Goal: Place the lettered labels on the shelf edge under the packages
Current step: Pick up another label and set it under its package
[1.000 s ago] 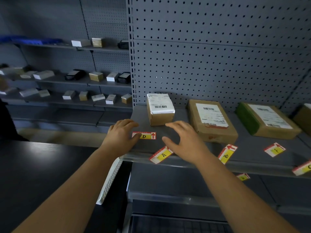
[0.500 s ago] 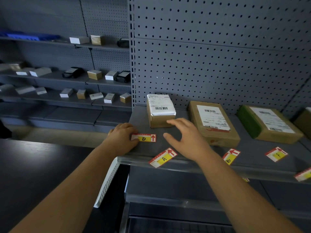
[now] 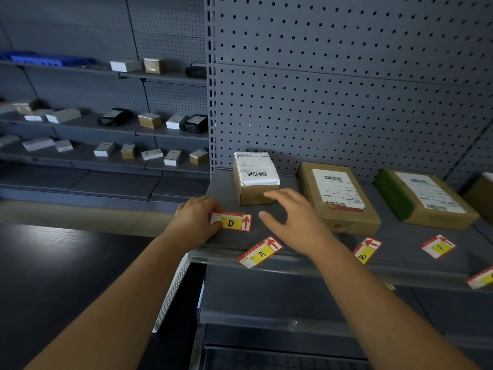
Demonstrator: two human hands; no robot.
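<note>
The left hand (image 3: 196, 218) pinched the D label (image 3: 232, 222) near the left front corner of the shelf (image 3: 293, 260) and hid the label's left end. The right hand (image 3: 296, 220) hovered relaxed, holding nothing, behind the A label (image 3: 260, 252) at the front edge. At the shelf's right end another label (image 3: 481, 279) was cut off, its letter unreadable.

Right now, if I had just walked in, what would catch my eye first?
Bright red and yellow against the grey shelf, the D label is held by its left end in the left hand, and the A label lies tilted over the front edge. The right hand hovers open in front of the small package at the shelf's left end.
</note>
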